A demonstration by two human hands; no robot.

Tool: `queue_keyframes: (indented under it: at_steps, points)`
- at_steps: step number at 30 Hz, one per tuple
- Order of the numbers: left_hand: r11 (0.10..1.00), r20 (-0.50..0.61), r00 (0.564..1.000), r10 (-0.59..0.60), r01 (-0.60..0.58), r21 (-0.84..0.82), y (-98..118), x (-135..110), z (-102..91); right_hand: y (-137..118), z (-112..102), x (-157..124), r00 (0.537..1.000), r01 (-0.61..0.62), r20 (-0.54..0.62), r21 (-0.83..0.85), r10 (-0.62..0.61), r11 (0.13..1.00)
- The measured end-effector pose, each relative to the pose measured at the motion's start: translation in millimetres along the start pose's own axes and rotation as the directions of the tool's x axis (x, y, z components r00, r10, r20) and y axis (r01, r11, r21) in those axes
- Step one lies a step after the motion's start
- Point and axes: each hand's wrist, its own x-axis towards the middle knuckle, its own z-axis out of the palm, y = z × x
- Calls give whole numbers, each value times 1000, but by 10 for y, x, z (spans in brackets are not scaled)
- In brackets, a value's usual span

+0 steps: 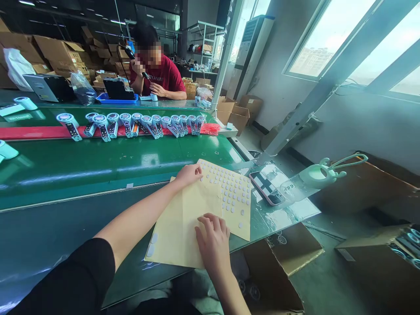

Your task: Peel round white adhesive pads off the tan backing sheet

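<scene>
My left hand (189,174) rests its fingertips on the top corner of a yellowish backing sheet (233,197) covered with several small round clear stickers. My right hand (214,239) lies flat, fingers spread, on a second, mostly bare yellow sheet (179,227) that overlaps the first at the table's near edge. Neither hand grips anything. A phone (267,188) lies just right of the sheets.
A row of several small white devices (131,124) lies on a red strip along the green conveyor (98,162). A person in a red shirt (164,76) sits across. A white fan-like gadget (323,173) sits at right; open cardboard boxes (278,267) stand below the table edge.
</scene>
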Motion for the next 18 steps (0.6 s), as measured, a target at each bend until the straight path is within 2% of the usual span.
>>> queue_keyframes:
  at_steps: [3,5,9,11,15,18]
  points:
    - [1000,-59,998,21,-22,-22,-23,-147,-162,-26,-41,-82,998,51,39,-8,-51,999]
    - [1000,-53,998,25,-25,-13,-64,-340,-328,-25,-78,-127,997,63,48,4,-63,998]
    - [999,77,997,14,-18,45,-146,-928,-659,-29,-144,-149,998,58,13,51,-59,997]
    - [998,158,987,14,-24,61,-147,-1265,-759,-71,-139,-141,996,84,16,76,-85,994]
    - [994,276,960,-51,22,106,-82,-1888,-742,-255,-4,-153,982,165,71,137,-176,977]
    - [983,192,975,-116,85,163,-71,-2258,-581,-409,143,-162,967,217,104,139,-233,966]
